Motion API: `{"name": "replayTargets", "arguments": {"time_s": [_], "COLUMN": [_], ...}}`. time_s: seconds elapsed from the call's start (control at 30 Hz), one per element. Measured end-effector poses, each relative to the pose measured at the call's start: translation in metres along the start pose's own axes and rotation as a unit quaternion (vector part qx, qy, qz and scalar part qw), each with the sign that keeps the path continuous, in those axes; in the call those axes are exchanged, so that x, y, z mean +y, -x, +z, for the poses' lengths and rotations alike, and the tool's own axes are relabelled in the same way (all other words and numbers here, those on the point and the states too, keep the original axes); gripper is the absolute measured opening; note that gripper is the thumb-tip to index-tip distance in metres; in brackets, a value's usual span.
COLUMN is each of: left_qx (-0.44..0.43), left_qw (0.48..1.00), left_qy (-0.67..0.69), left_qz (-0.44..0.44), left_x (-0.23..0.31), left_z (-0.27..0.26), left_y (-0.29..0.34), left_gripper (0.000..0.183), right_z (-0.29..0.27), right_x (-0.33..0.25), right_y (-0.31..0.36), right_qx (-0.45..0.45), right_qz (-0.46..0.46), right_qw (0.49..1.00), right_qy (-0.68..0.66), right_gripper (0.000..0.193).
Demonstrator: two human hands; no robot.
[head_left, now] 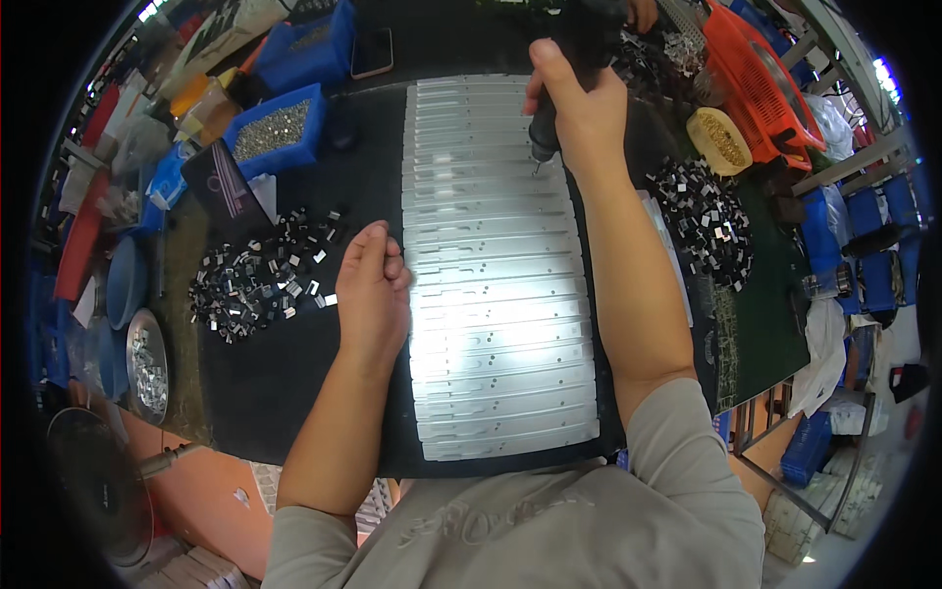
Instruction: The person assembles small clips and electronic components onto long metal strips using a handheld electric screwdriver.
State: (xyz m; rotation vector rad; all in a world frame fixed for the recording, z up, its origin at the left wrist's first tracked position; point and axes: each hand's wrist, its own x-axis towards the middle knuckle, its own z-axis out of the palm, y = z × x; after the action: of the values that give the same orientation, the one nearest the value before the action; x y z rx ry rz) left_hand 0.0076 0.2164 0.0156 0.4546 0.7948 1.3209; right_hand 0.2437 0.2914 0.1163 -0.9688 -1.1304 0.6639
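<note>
A stack of silver metal strips (500, 344) lies side by side in a long panel down the middle of the dark bench, with small holes along the strips. My right hand (594, 113) is wrapped round a black electric screwdriver (544, 137), whose bit points down over the far right part of the strips. Whether the bit touches the metal I cannot tell. Beside the panel's left edge rests my left hand (376, 280), fingers curled and thumb pressed against them; anything inside is hidden. Small black and silver clips (260, 280) are heaped to its left.
Another heap of clips (705, 221) lies right of my right forearm. Small metal parts fill a blue bin (280, 133) at far left and a yellow tub (719, 140) at far right. A phone (372, 53), an orange basket (760, 83) and a round metal dish (147, 363) surround the work area.
</note>
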Motion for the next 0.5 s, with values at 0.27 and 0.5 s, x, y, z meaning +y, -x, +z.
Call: {"name": "replayTargets", "arguments": {"time_s": [0.27,0.5], "left_qx": [0.005,0.005], "left_qw": [1.0,1.0], "left_qy": [-0.006,-0.013], "left_qz": [-0.003,0.002], "left_x": [0.0,0.0], "left_z": [0.0,0.001], "left_y": [-0.001,-0.001], "left_gripper": [0.012,0.01], "right_z": [-0.004,-0.003], "right_x": [0.016,0.018], "right_y": [-0.005,-0.005], "right_qx": [0.023,0.025], "right_qz": [0.004,0.005], "right_qw": [1.0,1.0], "right_qy": [-0.006,-0.008], "right_gripper": [0.041,0.043]}}
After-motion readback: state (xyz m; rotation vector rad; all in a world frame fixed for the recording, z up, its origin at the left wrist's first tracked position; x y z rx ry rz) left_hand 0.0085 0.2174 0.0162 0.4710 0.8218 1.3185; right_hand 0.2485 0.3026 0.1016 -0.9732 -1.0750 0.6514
